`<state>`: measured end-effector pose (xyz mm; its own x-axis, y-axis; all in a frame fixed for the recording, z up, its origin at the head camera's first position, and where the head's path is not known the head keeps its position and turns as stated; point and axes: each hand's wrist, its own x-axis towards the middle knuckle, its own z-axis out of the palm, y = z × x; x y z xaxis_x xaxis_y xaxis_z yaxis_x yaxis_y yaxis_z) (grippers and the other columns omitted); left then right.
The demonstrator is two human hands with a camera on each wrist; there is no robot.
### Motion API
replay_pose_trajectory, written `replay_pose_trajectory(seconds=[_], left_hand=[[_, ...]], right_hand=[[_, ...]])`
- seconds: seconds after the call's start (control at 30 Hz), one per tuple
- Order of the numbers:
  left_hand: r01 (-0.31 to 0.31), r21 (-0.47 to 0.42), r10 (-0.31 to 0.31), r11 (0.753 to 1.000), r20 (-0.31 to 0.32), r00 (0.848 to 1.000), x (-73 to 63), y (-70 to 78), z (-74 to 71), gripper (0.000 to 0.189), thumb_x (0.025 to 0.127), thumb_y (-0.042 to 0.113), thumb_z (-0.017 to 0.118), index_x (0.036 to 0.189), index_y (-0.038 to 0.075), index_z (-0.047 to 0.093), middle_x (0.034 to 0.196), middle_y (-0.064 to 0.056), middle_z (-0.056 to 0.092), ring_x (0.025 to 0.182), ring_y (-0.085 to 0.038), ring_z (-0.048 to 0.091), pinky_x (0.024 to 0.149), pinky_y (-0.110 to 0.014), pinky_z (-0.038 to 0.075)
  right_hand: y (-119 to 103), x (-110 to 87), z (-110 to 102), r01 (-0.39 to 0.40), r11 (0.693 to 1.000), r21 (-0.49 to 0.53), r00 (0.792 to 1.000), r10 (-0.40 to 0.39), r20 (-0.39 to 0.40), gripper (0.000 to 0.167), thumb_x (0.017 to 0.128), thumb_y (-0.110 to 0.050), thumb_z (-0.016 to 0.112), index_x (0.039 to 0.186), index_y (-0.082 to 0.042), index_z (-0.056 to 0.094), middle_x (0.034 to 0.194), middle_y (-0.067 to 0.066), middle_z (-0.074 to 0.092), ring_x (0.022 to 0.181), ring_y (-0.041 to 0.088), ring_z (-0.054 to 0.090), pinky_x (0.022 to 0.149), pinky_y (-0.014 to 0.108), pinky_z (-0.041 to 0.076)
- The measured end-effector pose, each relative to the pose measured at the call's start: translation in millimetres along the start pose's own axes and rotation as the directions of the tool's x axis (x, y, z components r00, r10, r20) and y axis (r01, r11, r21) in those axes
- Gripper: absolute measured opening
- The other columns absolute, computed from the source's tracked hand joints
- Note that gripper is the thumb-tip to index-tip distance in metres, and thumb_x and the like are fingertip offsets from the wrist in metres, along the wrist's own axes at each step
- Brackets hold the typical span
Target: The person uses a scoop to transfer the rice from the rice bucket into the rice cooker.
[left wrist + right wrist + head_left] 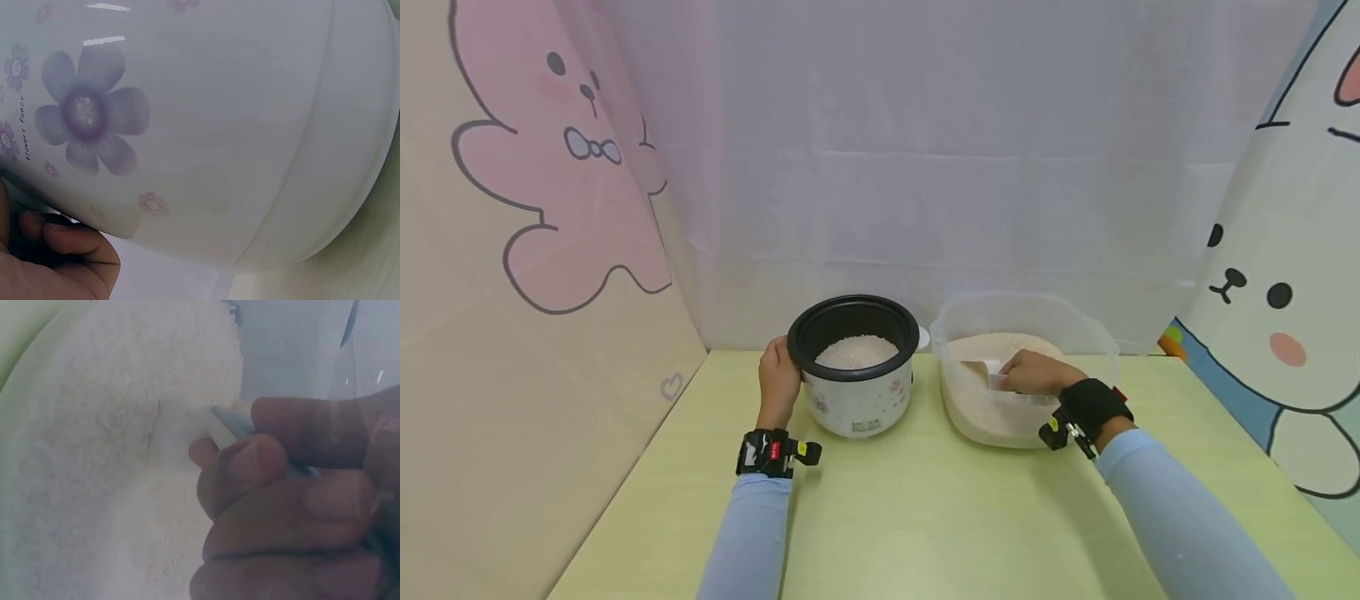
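A white rice cooker (pixel 857 404) with printed flowers stands lidless, with white rice (pixel 857 352) inside its black inner rim. My left hand (pixel 778 377) holds the cooker by its left side, just below the rim. Curled fingers (pixel 81 244) show beside the flowered wall in the left wrist view. To the right, my right hand (pixel 1033 372) reaches into a clear plastic tub (pixel 955 400) of rice. It grips the handle of a whitish scoop (pixel 992 372), whose front part lies in the rice (pixel 94 456). Through the tub wall, the right wrist view shows these fingers wrapped round the handle.
The cooker and tub stand side by side near the back of a pale yellow-green table (pixel 910 517). A white curtain (pixel 925 167) hangs right behind them. Printed cartoon panels stand at the left and right.
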<state>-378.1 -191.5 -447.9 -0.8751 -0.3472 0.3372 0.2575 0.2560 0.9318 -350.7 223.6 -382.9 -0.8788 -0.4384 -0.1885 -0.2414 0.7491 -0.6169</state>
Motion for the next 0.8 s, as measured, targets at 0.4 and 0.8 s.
replay_pose_trajectory(seconds=[0.4, 0.8], left_hand=[[0.007, -0.012, -0.007, 1.000, 0.017, 1.000, -1.0, -0.9, -0.7, 0.039, 0.110, 0.029, 0.035, 0.116, 0.000, 0.061, 0.087, -0.009, 0.053, 0.073, -0.021, 0.051, 0.065, -0.029, 0.041], [0.011, -0.019, -0.011, 1.000, 0.012, 1.000, -0.7, -1.3, -0.4, 0.038, 0.111, 0.028, 0.036, 0.116, 0.001, 0.061, 0.086, -0.008, 0.053, 0.070, -0.019, 0.051, 0.063, -0.028, 0.042]], right_hand=[[4.2, 0.9, -3.7, 0.021, 0.989, 0.148, 0.998, -0.029, 0.052, 0.027, 0.102, -0.013, 0.054, 0.097, 0.006, 0.072, 0.082, 0.007, 0.060, 0.069, 0.015, 0.047, 0.067, 0.031, 0.041], [4.3, -3.9, -4.7, -0.008, 0.957, 0.291, 1.000, 0.001, 0.025, 0.038, 0.107, -0.014, 0.048, 0.129, 0.014, 0.059, 0.068, 0.000, 0.046, 0.048, 0.009, 0.031, 0.052, 0.025, 0.035]])
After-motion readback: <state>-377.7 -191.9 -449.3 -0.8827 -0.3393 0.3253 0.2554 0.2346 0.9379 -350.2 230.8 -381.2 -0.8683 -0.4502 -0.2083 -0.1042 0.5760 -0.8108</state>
